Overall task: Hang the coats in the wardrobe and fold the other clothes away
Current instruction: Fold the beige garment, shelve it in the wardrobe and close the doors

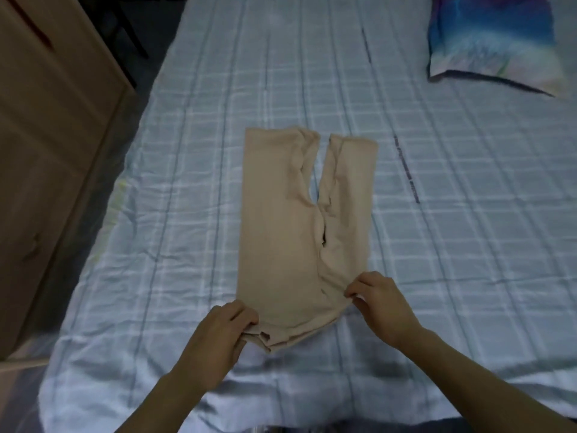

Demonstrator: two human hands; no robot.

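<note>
A beige garment (281, 226) lies flat on the bed (452, 245), folded lengthwise into a long strip, its two sides meeting along a seam right of centre with a gap at the far end. My left hand (218, 332) grips the garment's near left corner, fingers curled over the bunched hem. My right hand (377, 298) pinches the near right edge between thumb and fingertips. Both forearms reach in from the bottom of the view.
The bed has a pale blue and white checked cover, rumpled near the front edge. A colourful blue pillow (493, 39) lies at the far right. A light wooden wardrobe (46, 151) stands along the left, with a narrow dark floor gap beside the bed.
</note>
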